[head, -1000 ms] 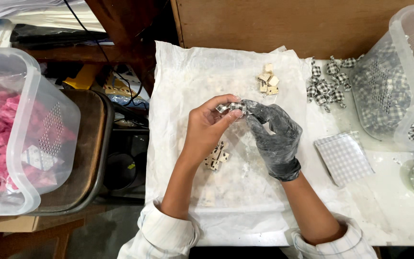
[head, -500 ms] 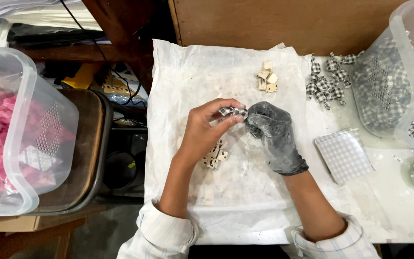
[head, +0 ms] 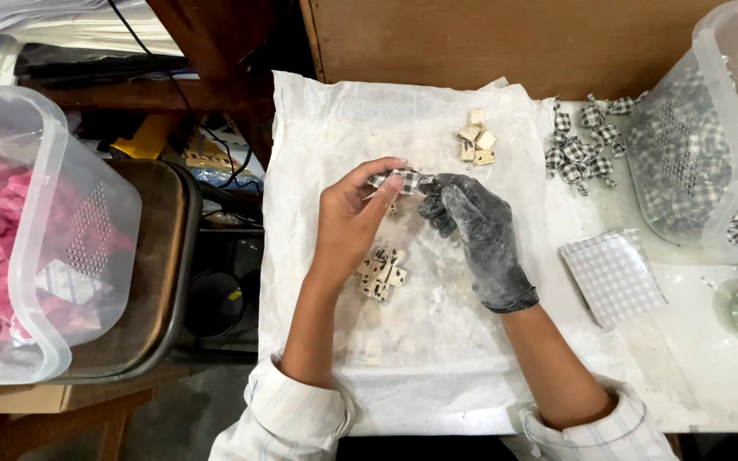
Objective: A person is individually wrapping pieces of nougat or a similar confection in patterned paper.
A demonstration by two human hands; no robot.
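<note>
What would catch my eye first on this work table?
At the centre, a bare left hand and a grey-gloved right hand hold a small checked-wrapped piece between them over a white sheet. At the far left, a clear tub of pink pieces stands out.

Crinkled white paper sheet (head: 437,128), dusty matt rubbery-looking glove (head: 480,239), translucent glossy plastic tubs (head: 87,248), bare wooden board (head: 506,38)

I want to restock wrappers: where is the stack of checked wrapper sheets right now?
In the head view the wrapper stack lies flat on the table's right side, just right of the gloved right hand and in front of the clear tub of wrapped sweets.
</note>
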